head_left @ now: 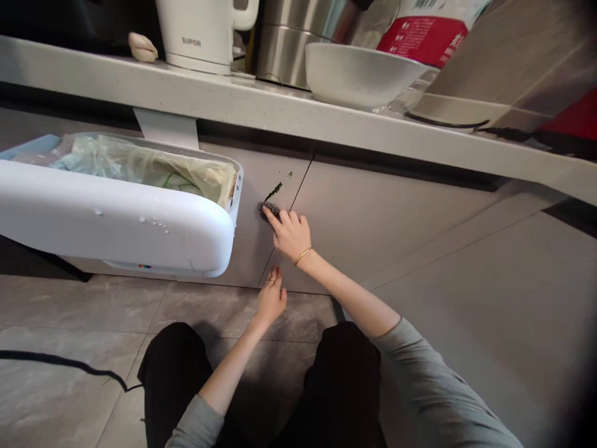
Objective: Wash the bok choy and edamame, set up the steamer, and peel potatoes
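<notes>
My right hand [291, 233] presses a dark scouring pad [268, 210] against the grey cabinet door [373, 230], just below a green smear [275, 188] beside the door gap. A gold bangle circles that wrist. My left hand [272, 297] rests lower down with its fingers apart, touching the bottom of the cabinet front near the floor and holding nothing. Both arms wear grey sleeves, and my black-clad knees are at the bottom of the view.
A white hanging bin [116, 224] lined with a plastic bag juts out at the left. The countertop [280, 112] above carries a white kettle [200, 31], a steel pot [289, 43], a white bowl [359, 74] and a red-labelled package [420, 37]. A black cable [65, 364] crosses the floor tiles.
</notes>
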Available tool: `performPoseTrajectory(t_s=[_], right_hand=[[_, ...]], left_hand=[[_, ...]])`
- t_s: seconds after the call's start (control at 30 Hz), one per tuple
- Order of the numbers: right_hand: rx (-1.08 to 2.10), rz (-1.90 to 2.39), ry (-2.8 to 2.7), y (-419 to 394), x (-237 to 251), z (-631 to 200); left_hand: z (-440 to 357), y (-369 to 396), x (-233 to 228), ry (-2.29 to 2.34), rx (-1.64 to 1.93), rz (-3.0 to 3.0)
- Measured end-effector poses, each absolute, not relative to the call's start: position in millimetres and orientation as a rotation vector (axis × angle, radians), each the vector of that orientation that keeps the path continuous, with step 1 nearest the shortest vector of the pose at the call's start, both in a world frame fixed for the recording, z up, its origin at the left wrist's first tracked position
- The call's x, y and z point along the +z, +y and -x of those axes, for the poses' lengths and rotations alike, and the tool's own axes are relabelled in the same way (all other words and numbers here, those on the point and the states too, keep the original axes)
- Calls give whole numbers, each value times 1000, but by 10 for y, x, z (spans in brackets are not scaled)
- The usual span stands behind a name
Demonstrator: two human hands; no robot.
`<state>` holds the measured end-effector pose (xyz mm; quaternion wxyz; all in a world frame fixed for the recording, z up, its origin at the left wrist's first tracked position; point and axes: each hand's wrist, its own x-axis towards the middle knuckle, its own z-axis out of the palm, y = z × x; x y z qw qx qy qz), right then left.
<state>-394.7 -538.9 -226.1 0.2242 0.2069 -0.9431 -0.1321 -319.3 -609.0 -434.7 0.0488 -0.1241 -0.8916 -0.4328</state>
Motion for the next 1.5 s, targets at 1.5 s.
performPoseTrajectory(t_s=[1.5], right_hand=[[-214, -305, -2565, -5539, -2319, 3947]], left_hand=[[3098, -6352, -4256, -2652, -1348, 260]])
